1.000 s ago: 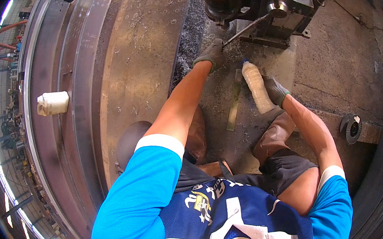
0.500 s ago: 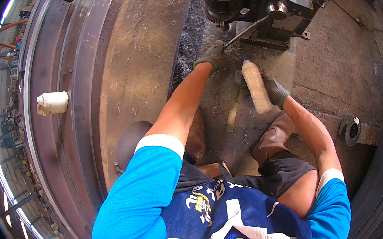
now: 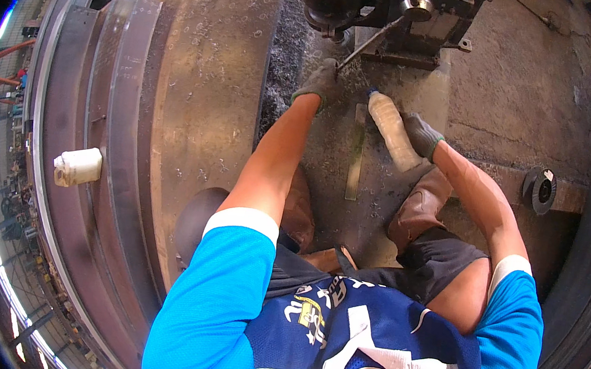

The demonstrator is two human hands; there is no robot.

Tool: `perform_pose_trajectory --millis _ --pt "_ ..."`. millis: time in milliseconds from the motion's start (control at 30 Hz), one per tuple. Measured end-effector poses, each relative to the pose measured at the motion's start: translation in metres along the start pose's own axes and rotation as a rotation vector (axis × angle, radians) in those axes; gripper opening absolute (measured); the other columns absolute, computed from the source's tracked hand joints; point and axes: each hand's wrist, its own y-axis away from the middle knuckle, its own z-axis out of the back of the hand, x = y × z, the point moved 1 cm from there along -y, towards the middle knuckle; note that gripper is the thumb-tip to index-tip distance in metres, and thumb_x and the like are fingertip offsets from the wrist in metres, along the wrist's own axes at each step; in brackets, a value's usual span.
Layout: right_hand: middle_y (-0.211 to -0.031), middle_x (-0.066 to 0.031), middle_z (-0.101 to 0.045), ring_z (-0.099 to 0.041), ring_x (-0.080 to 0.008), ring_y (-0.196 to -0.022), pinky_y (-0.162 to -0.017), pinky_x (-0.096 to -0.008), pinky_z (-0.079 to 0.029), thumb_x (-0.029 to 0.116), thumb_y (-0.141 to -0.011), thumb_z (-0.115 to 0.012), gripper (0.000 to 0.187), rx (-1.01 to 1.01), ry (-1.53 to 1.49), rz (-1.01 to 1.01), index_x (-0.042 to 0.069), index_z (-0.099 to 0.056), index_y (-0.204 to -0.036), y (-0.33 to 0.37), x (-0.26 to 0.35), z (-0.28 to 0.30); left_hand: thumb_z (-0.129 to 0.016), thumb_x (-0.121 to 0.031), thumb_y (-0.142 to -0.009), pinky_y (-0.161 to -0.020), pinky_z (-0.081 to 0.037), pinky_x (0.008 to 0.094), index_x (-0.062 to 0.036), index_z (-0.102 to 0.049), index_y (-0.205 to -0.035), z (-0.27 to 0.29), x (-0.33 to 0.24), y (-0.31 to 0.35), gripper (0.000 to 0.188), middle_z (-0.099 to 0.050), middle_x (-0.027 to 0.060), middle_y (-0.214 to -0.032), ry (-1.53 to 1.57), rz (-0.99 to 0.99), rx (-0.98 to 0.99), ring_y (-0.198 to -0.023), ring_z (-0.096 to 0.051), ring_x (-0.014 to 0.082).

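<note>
My left hand (image 3: 319,83), in a grey work glove, is closed round the end of a metal lever (image 3: 370,45). The lever slants up to a round hub on a dark drilling machine (image 3: 333,8) with a red upper part. My right hand (image 3: 422,135), gloved too, grips the side of a clear plastic bottle (image 3: 391,124) of cloudy, pale liquid. The bottle tilts, its blue cap pointing toward the drill. Part of the right hand's grip is hidden behind the bottle. What lies directly under the drill head is largely hidden.
Metal shavings (image 3: 287,58) are scattered on the steel beneath the machine. A flat strip (image 3: 356,155) lies between my boots. A white container (image 3: 78,167) sits on the steel beams (image 3: 124,112) at left. At right is a black spool-like disc (image 3: 539,190).
The whole view has shifted slightly, moving the machine left and up in it. My left hand and the lever end have come slightly toward me. Both hands keep their holds.
</note>
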Motion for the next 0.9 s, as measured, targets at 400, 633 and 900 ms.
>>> perform_pose_trajectory --millis 400,633,900 --pt "-0.109 -0.0226 -0.072 -0.070 -0.0353 -0.100 -0.084 -0.0451 -0.053 0.023 -0.103 -0.055 0.031 0.029 -0.165 0.033 -0.002 -0.066 -0.118 0.012 0.019 0.004 -0.061 -0.030 -0.097 -0.097 -0.047 0.0537 -0.0064 -0.054 -0.122 -0.011 0.009 -0.007 0.035 -0.061 0.0292 -0.127 0.070 0.026 0.041 -0.122 -0.059 0.0491" --pt "-0.114 -0.0231 -0.072 -0.070 -0.0367 -0.105 -0.085 -0.0457 -0.053 0.025 -0.104 -0.054 0.034 -0.008 -0.213 0.010 -0.001 -0.064 -0.122 -0.004 -0.007 -0.007 -0.060 -0.029 -0.098 -0.096 -0.048 0.0535 -0.0069 -0.055 -0.123 -0.007 0.001 0.001 0.033 -0.063 0.0288 -0.121 0.060 0.003 0.003 -0.120 -0.060 0.0489" --pt "-0.125 -0.0182 -0.070 -0.067 -0.0281 -0.114 -0.094 -0.0440 -0.051 0.029 -0.105 -0.051 0.039 -0.044 0.015 0.169 0.002 -0.064 -0.130 0.015 0.015 0.010 -0.063 -0.026 -0.094 -0.099 -0.046 0.0559 -0.0083 -0.057 -0.124 -0.020 0.012 -0.010 0.036 -0.063 0.0305 -0.126 -0.057 -0.117 -0.039 -0.123 -0.058 0.0498"
